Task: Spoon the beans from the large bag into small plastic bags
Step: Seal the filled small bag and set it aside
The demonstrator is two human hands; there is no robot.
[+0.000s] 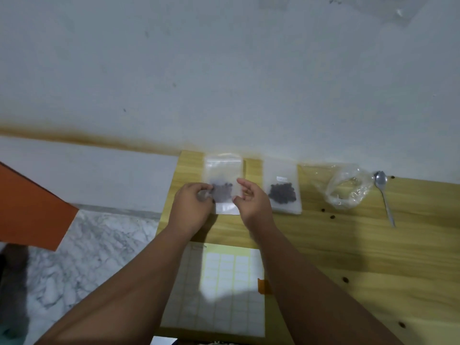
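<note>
Left hand [193,204] pinches the left edge of a small clear plastic bag of dark beans [222,170] on the light wooden table [348,245]. Right hand [250,199] is curled at the bag's right edge, grip unclear. To the right: second small bean-filled plastic bag [283,192], crumpled large clear bag [346,188], metal spoon [384,195]. Loose beans [332,216] scattered. White label sheet [224,270] between the forearms.

a: where does the head view sit?
b: on the person's head, above the wooden table [348,245], facing forward and down toward the wall [224,70].
a: how near?
b: close; left hand [191,207] and right hand [251,202] sit mid-frame.
</note>
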